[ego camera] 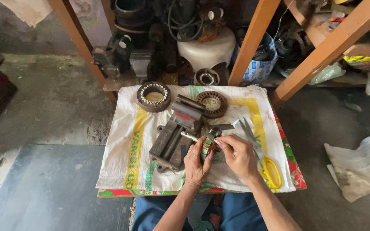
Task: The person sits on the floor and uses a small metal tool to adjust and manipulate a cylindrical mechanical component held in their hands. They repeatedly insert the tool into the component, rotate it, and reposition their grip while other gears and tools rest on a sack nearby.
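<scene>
A small motor stator ring with copper windings (210,143) stands on edge above the white sack cloth (125,141). My left hand (195,164) grips it from below and the left. My right hand (237,155) pinches its upper right edge with the fingertips. Just left of my hands lies a dark iron bench vise (174,139), its handle bar pointing toward the ring.
Two empty stator cores (153,96) (212,104) lie at the cloth's far side. Scissors with yellow handles (260,156) rest right of my hands. Orange wooden legs (322,53) and a shelf of motor parts and a white casing (208,51) stand beyond. A crumpled white sack (360,167) lies right.
</scene>
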